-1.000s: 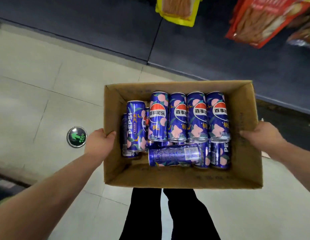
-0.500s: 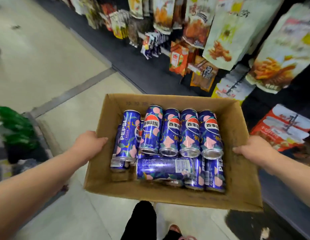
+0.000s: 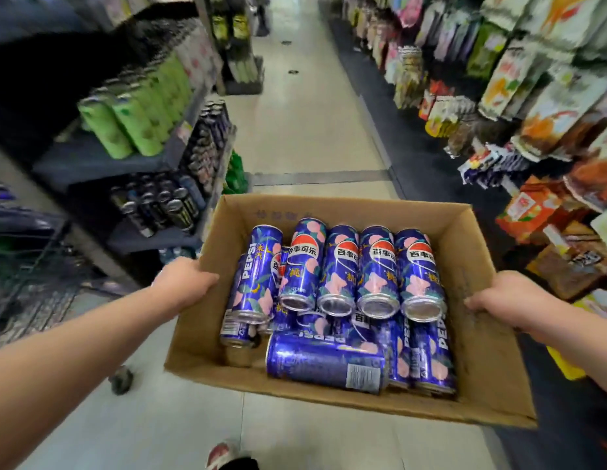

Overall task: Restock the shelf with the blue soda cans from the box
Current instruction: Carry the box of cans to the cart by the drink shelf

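Now both hands grip the box (image 3: 207, 337) walls: left hand (image 3: 185, 283), right hand (image 3: 505, 300). Blue soda cans (image 3: 339, 266) lie between the fingers, mostly lengthwise; shelf (image 3: 102, 161) is left.

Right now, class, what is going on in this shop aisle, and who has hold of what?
A person is carrying an open cardboard box of blue soda cans down a shop aisle. The left hand grips the box's left wall and the right hand grips its right wall. The cans all lie on their sides in the box; none has been taken out yet. Drink shelves with green cans run along the left, and hanging snack bags line the right.
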